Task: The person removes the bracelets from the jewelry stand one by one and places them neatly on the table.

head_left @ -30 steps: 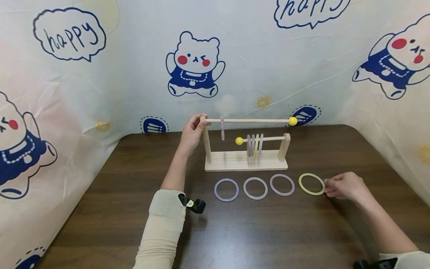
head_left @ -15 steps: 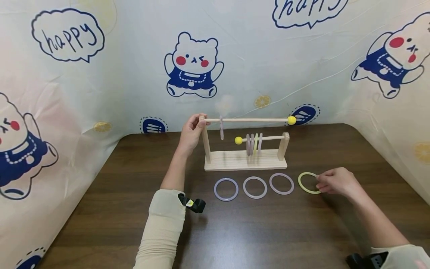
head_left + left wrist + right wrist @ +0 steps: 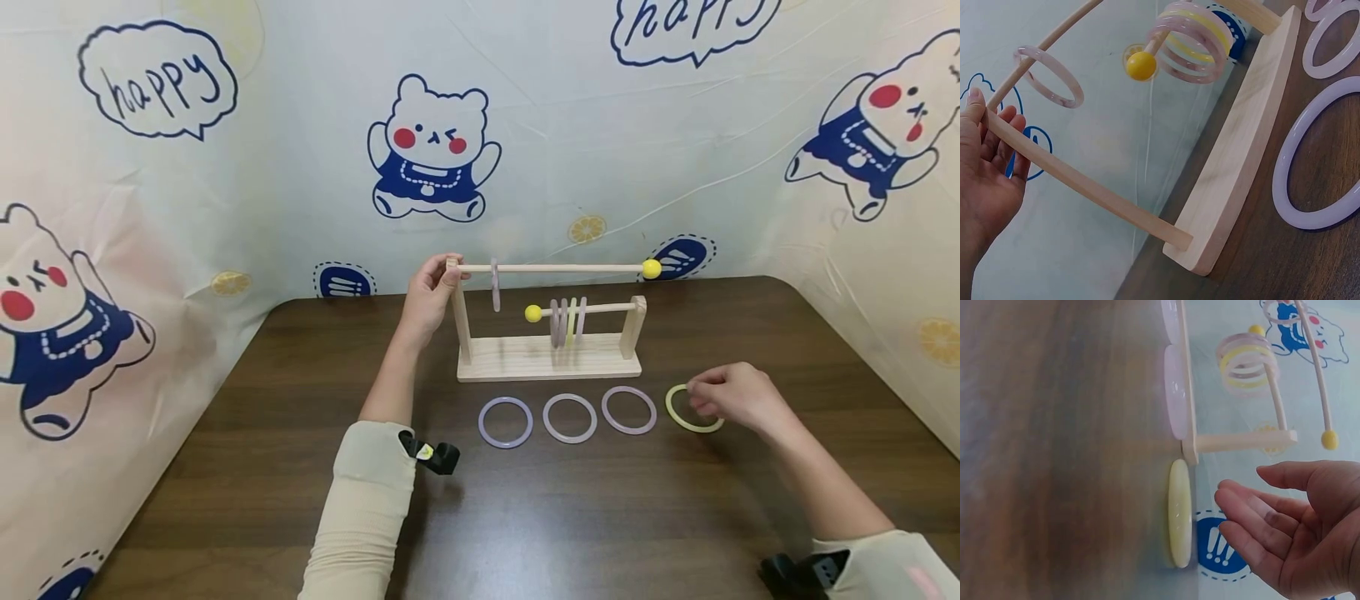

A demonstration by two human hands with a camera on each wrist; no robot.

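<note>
My left hand grips the top of the left post of a wooden ring rack, thumb on one side and fingers behind. My right hand hovers over a yellow-green ring lying on the table, covering part of it in the head view. In the right wrist view its fingers are loosely bent, apart from the ring, with nothing between them. To the left lie a pink-purple ring, a whitish ring and a blue-purple ring. One pale ring hangs on the upper rod.
Several rings, including a yellow one, hang on the lower rod, which points left. Each rod ends in a yellow ball. The rack stands near the back of the brown table, before a printed cloth.
My right hand has moved left from the yellow-green ring's right edge to over the ring. The ring stays in place. My left hand keeps its grip on the post.
</note>
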